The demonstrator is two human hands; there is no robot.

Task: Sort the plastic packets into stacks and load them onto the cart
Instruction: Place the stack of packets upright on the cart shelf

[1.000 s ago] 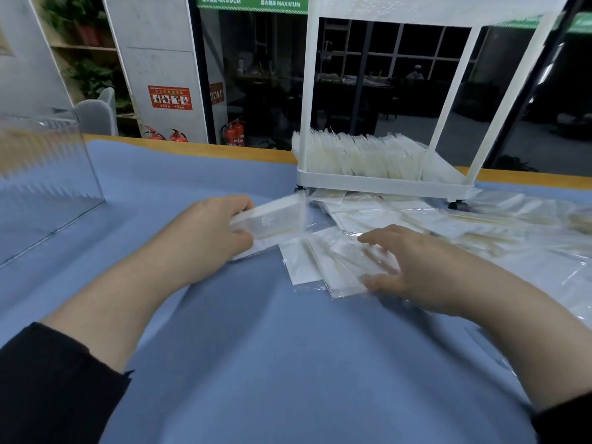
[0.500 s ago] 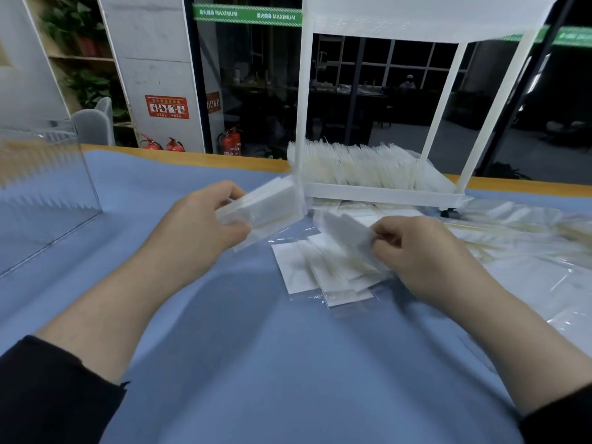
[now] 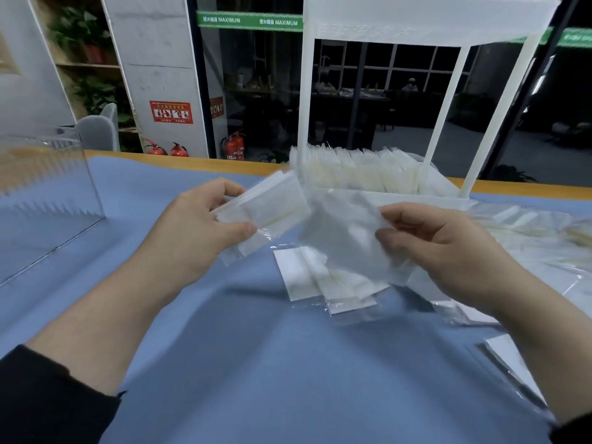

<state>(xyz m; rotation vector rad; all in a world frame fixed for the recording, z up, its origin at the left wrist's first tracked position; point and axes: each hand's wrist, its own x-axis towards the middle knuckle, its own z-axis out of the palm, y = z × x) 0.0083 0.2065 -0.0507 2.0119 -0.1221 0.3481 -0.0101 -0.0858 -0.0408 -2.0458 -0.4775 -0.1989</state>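
Both hands came up off the worktop (image 3: 256, 379) since a second ago. My right hand (image 3: 448, 251), which was flat on the loose pile, now pinches one packet (image 3: 346, 241) in its fingers, lifted and blurry. My left hand (image 3: 198, 232) holds the stack (image 3: 272, 206) higher, thumb under, fingers curled over the top edge. Packet and stack are just beside each other, can't tell if they touch. More packets lie fanned below on the blue cloth, and a row stands in the cart (image 3: 400, 200) tray behind.
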